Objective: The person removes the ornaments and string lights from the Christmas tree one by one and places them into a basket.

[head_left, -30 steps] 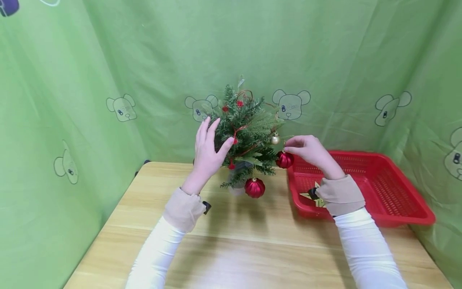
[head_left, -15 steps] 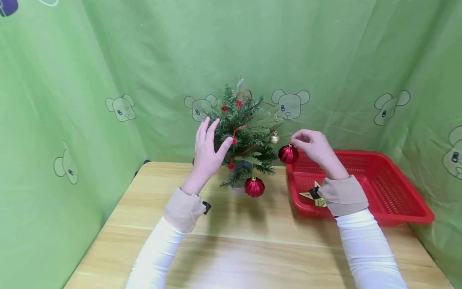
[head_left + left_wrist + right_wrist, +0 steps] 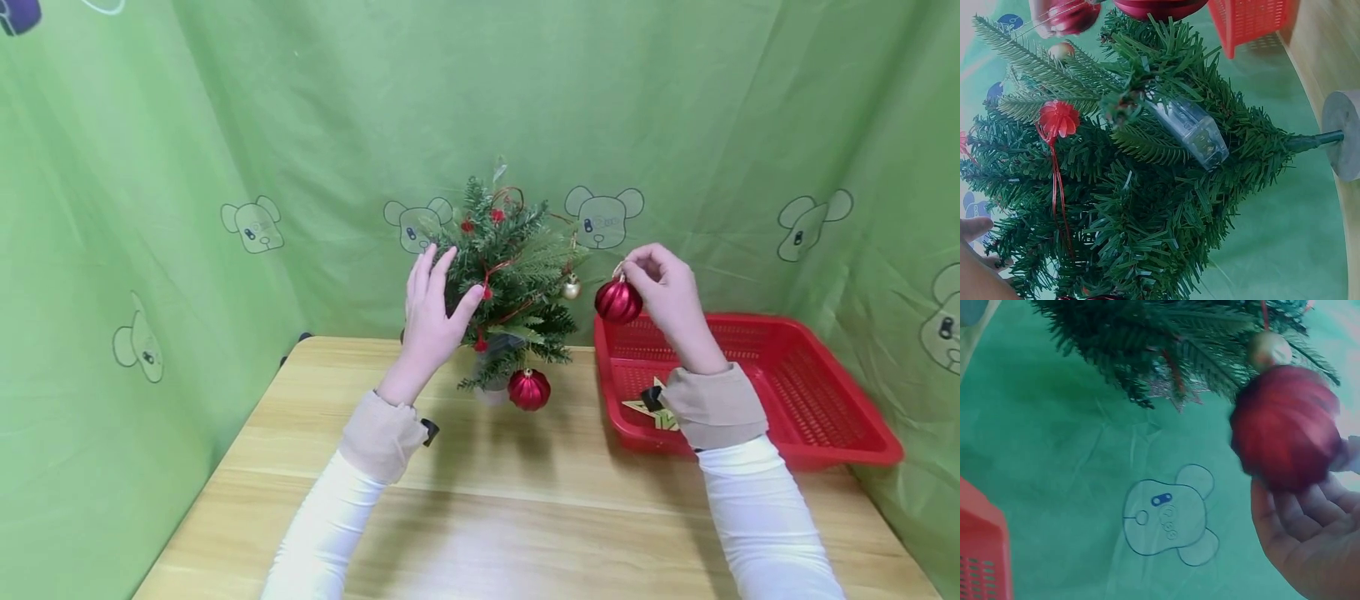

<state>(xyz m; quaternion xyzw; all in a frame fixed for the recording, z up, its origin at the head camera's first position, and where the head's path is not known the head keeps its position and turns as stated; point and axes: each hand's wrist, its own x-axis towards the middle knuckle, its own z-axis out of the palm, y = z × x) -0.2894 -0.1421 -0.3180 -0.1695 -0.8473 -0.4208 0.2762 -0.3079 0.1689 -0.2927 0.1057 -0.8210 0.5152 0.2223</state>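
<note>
A small green Christmas tree (image 3: 517, 258) stands on the wooden table, trimmed with red flowers and a little gold ball (image 3: 572, 287). My left hand (image 3: 433, 321) lies against its left side with fingers spread, the thumb tip near a red flower (image 3: 487, 292). To the right of the branches, my right hand (image 3: 667, 287) pinches the top loop of a red ribbed Christmas ball (image 3: 618, 301). In the right wrist view that red ball (image 3: 1288, 428) hangs in front of the curled fingers (image 3: 1300, 519). Another red ball (image 3: 529, 389) hangs from a low front branch.
A red plastic basket (image 3: 832, 400) sits on the table's right side, partly under my right forearm. Inside it lies a gold star (image 3: 660, 410), half covered by the sleeve. Green curtains (image 3: 360, 100) with bear faces enclose the table (image 3: 480, 533). A clear plastic box (image 3: 1194, 134) shows among the branches.
My right hand has moved up and to the right, carrying the red Christmas ball away from the branches. The left hand and the tree have kept their place.
</note>
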